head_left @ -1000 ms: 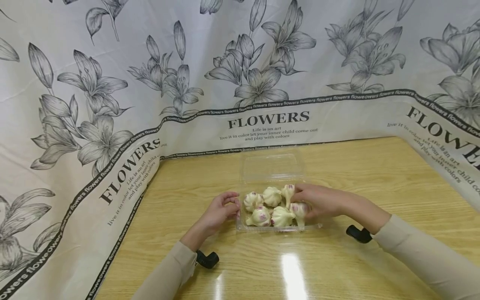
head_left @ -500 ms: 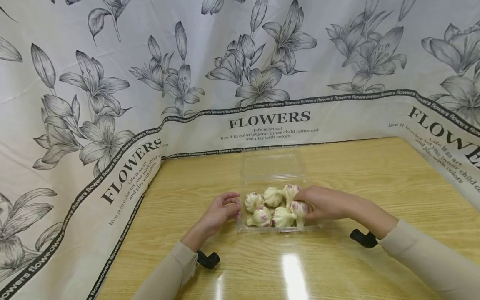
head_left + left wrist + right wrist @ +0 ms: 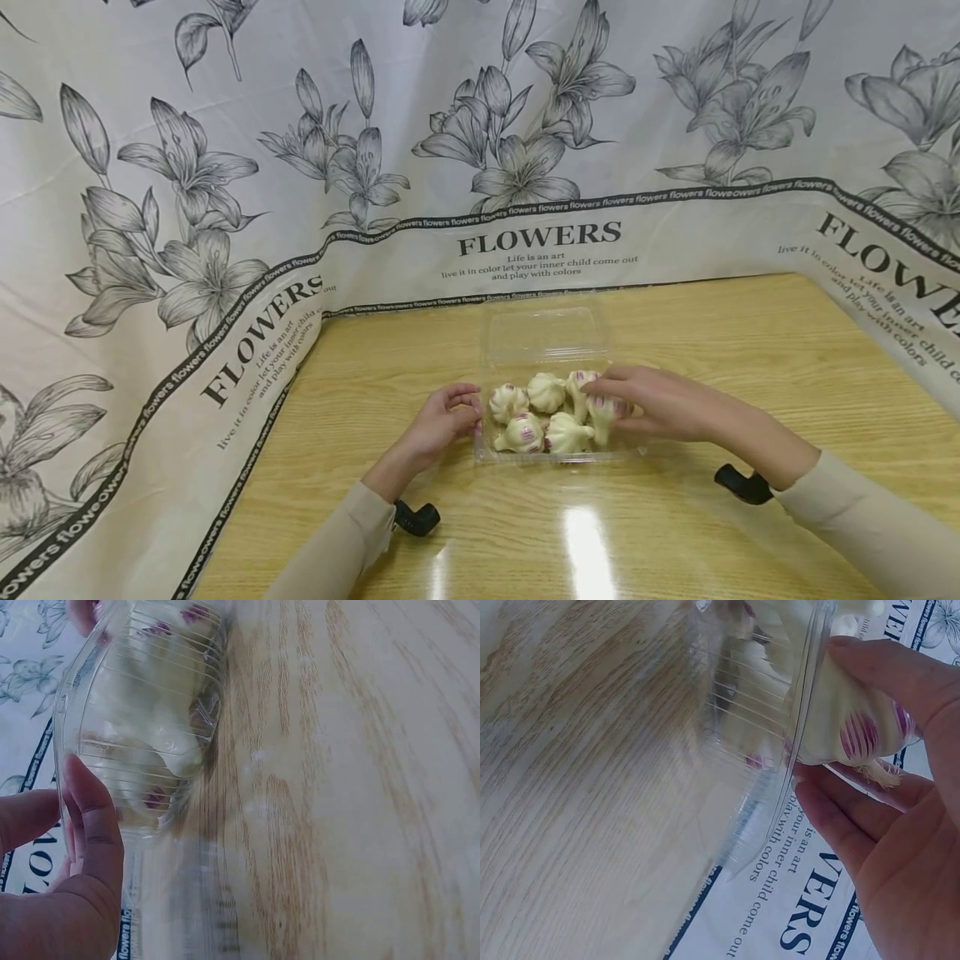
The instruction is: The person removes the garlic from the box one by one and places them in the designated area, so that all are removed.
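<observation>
A clear plastic clamshell container [image 3: 536,457] holds several pale garlic bulbs [image 3: 567,433] with purple streaks. At its left end my left hand [image 3: 441,422] pinches the rim between thumb and fingers [image 3: 97,825]. My right hand [image 3: 667,406] is over the right end, its thumb on one side of a garlic bulb [image 3: 847,724] and its fingers on the other. That bulb, roots toward the palm, overlaps the container's rim in the right wrist view. Part of it is hidden behind the hand in the head view.
The container's lid [image 3: 546,333] is folded back toward the rear of the wooden table [image 3: 675,533]. A white flower-printed cloth [image 3: 540,250] hangs behind and along both sides. Black wrist mounts [image 3: 742,483] stick out below the forearms.
My right hand has shifted slightly right, and the garlic bulb in it has moved a little right and back. My left hand stays at the container's left rim.
</observation>
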`<state>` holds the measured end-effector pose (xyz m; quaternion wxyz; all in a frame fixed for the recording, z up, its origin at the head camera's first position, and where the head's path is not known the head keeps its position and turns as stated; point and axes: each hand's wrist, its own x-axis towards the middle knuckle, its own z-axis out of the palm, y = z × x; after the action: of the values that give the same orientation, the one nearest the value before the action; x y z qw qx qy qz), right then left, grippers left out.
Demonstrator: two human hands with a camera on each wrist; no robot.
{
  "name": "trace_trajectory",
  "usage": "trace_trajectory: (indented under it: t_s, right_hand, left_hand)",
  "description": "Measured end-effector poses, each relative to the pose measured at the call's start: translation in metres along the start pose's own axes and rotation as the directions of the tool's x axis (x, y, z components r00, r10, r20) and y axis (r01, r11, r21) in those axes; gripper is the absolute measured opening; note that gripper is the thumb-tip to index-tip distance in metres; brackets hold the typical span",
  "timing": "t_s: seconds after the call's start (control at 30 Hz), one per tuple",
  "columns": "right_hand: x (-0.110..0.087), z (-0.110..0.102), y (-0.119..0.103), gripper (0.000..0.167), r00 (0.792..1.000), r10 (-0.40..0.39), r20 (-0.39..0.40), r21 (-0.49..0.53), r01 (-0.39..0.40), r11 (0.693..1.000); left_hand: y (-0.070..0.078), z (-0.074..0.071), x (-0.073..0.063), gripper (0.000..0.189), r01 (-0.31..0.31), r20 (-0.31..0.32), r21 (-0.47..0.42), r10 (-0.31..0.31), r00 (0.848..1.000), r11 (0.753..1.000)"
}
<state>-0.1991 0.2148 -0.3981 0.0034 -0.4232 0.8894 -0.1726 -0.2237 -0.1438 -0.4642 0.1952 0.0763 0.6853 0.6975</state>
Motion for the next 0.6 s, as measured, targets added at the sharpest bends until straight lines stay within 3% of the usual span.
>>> trace_trajectory:
  t_s: [0.13, 0.33, 0.6]
  right_hand:
    - [0.0003, 0.0008, 0.0023, 0.053, 1.0, -0.018, -0.012, 0.023, 0.019, 1.0]
    - [0.0049, 0.0026, 0.0057, 0.052, 0.999, 0.033, -0.019, 0.071, -0.032, 0.997]
    - [0.0064, 0.001, 0.0067, 0.055, 0.991, 0.091, -0.096, 0.012, -0.09, 0.996]
  left_hand:
    - [0.0005, -0.0004, 0.0004, 0.048, 0.003, -0.001, 0.0, -0.003, 1.0, 1.0]
    - [0.0009, -0.004, 0.0016, 0.048, 0.005, 0.01, 0.004, -0.005, 1.0, 1.0]
    - [0.0014, -0.0083, 0.0038, 0.046, 0.015, 0.015, -0.004, -0.015, 1.0, 1.0]
